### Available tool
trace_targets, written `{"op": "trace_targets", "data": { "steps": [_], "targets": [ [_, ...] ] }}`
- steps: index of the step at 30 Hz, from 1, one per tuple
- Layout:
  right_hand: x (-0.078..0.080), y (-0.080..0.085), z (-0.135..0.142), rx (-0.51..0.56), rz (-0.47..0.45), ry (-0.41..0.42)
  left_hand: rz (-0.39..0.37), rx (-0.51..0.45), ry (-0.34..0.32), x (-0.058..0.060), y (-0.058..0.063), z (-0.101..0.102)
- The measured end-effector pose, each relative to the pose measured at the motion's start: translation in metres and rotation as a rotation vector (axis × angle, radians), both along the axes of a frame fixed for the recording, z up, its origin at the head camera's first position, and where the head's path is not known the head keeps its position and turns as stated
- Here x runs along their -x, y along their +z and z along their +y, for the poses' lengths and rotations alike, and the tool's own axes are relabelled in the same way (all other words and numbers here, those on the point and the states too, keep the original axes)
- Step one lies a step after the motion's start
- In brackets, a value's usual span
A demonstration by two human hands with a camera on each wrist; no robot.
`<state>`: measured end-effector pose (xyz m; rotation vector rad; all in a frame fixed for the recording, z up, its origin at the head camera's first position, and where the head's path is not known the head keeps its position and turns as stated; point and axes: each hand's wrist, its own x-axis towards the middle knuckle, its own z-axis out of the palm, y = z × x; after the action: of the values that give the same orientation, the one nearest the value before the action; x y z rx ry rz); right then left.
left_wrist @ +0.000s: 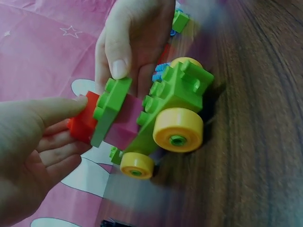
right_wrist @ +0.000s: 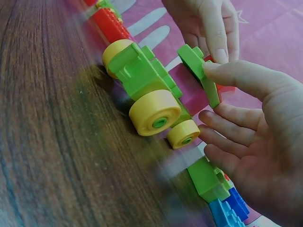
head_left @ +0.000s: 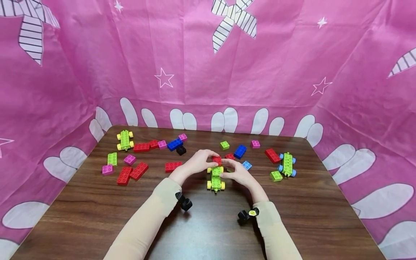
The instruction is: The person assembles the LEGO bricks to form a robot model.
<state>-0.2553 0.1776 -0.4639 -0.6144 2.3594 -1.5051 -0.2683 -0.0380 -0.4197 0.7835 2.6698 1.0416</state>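
A toy car stands on the table between the hands, its green wheeled base (head_left: 216, 184) fitted with yellow wheels (left_wrist: 177, 130). On this base sits a magenta brick (left_wrist: 124, 122), topped by a flat green brick (left_wrist: 111, 111) that reaches out past it. My left hand (head_left: 197, 161) pinches a red brick (left_wrist: 86, 116) against the flat green brick, thumb on one side and fingers on the other. From the opposite side my right hand (head_left: 239, 175) holds the flat green brick, its thumb on the upper edge and fingertips at the lower edge in the right wrist view.
Loose red, magenta, blue and green bricks lie about the table's back half. A second yellow-wheeled base (head_left: 125, 140) stands at the back left, a blue-wheeled base (head_left: 287, 164) at the right. Close behind the right hand are a light blue brick (head_left: 247, 165) and a blue brick (head_left: 240, 151).
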Motion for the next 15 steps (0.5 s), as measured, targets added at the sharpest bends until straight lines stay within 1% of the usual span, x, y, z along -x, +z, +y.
{"op": "trace_targets", "data": {
  "steps": [2, 4, 6, 9, 11, 14, 15],
  "targets": [
    [-0.006, 0.010, -0.002, 0.000, -0.005, 0.003, 0.008, -0.010, -0.005, -0.001, -0.003, -0.002],
    [-0.008, 0.011, -0.003, -0.006, 0.013, 0.003, 0.016, -0.030, -0.012, -0.001, -0.006, -0.004],
    [-0.012, 0.019, -0.005, -0.002, 0.017, 0.000, 0.017, -0.052, -0.014, -0.002, -0.009, -0.006],
    [-0.013, 0.020, -0.005, 0.008, 0.032, 0.000, 0.023, -0.080, -0.018, -0.003, -0.013, -0.010],
    [-0.017, 0.029, -0.006, 0.021, 0.016, 0.006, 0.023, -0.089, -0.020, -0.004, -0.014, -0.012],
    [-0.017, 0.031, -0.006, 0.021, 0.022, 0.018, 0.024, -0.091, -0.026, -0.005, -0.016, -0.015],
    [-0.015, 0.028, -0.005, 0.023, 0.020, 0.017, 0.021, -0.091, -0.028, -0.005, -0.017, -0.016]
  ]
}}
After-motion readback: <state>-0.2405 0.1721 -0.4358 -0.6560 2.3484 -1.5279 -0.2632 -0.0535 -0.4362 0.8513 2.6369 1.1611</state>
